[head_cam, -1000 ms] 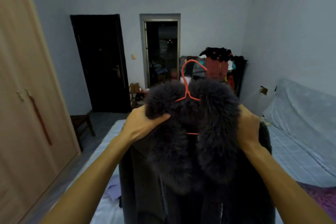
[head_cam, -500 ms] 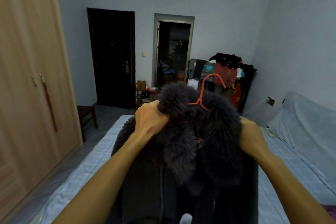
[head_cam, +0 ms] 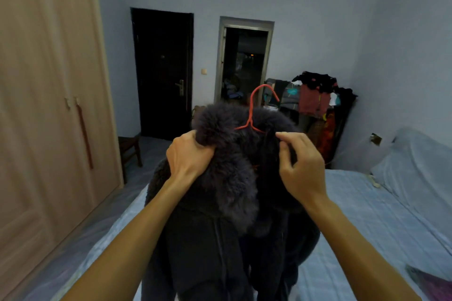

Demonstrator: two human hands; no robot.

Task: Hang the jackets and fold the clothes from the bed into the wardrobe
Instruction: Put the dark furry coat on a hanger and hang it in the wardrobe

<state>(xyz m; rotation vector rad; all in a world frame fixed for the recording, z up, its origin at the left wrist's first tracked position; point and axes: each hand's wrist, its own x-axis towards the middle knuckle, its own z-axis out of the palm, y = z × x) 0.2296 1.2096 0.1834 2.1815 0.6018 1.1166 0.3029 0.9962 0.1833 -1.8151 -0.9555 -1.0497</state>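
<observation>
One jacket (head_cam: 208,239) on a red hanger (head_cam: 250,115), left hand (head_cam: 188,159) gripping; wardrobe (head_cam: 49,105) closed.

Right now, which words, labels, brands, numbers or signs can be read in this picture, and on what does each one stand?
None: no text can be read.
The dark jacket and the red hanger show no label or brand.
The teal print on a garment on the clothes rack is too blurred to read.
</observation>
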